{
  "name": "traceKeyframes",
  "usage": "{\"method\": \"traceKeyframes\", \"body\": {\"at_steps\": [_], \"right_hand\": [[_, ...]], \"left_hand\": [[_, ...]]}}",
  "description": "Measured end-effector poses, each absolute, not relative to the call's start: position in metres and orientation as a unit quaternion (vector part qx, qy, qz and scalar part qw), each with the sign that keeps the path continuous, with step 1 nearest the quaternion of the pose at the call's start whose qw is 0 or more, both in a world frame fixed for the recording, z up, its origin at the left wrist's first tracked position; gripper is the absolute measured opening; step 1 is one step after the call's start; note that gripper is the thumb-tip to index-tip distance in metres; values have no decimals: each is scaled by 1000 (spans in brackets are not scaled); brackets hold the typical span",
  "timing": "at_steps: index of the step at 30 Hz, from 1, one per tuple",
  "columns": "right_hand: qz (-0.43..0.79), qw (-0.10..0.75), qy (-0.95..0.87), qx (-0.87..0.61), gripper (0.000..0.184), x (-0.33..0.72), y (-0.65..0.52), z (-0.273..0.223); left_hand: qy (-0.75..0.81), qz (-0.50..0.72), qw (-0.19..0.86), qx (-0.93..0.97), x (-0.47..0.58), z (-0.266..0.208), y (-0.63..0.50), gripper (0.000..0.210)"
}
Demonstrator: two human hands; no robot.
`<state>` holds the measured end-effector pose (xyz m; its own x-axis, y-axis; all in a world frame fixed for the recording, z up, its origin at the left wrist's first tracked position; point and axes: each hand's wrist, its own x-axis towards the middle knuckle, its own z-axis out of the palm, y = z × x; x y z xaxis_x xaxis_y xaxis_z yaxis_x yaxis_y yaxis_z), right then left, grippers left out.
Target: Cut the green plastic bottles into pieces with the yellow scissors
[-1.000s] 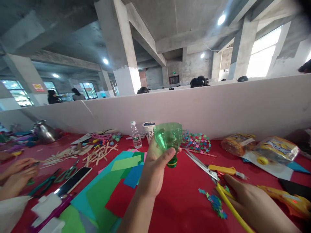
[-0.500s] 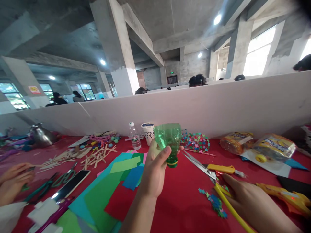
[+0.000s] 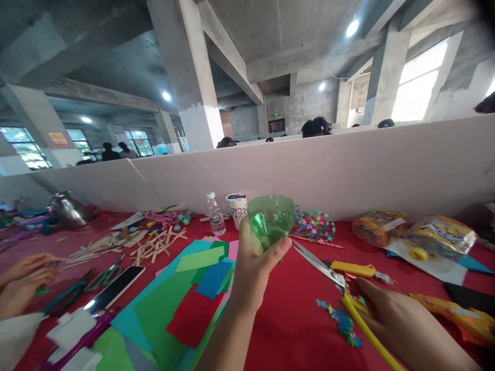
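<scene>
My left hand (image 3: 257, 263) is closed around a green plastic bottle piece (image 3: 270, 214), held up above the table. Its wide cut rim faces up and slightly toward me; the narrow end is mostly hidden behind my thumb. At the right, my right hand (image 3: 392, 306) grips the yellow handles of a pair of scissors (image 3: 323, 265) low over the red table. The scissors' metal blades point away from me, to the upper left, slightly apart. Small star-shaped pieces (image 3: 344, 322) lie beside the handles, and a yellow utility knife (image 3: 353, 269) lies just beyond.
Coloured paper sheets (image 3: 170, 304) lie left of my forearm. Behind stand a water bottle (image 3: 215, 215) and a paper cup (image 3: 237, 211) before a white partition (image 3: 185, 180). A yellow glue gun (image 3: 452, 312) is at right. Another person's hands (image 3: 31, 278) work at far left, near wooden sticks (image 3: 154, 247).
My left hand has turned the green bottle piece, so its open rim shows more and its neck has gone behind my thumb. My right hand and the scissors have stayed put.
</scene>
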<state>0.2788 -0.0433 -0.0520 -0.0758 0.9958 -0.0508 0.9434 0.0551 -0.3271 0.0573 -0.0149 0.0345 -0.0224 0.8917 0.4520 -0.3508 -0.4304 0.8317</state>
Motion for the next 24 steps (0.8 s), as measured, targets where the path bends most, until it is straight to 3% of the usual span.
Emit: {"method": "traceKeyframes", "body": {"at_steps": [6, 11, 24], "right_hand": [[116, 108, -730, -664, 54, 282, -45, -54], [97, 112, -739, -657, 40, 283, -46, -58], [123, 97, -732, -663, 52, 283, -45, -63]], "left_hand": [[353, 663, 416, 512, 60, 31, -18, 73], [310, 661, 417, 542, 59, 30, -19, 49], [387, 651, 255, 601, 58, 23, -12, 59]]}}
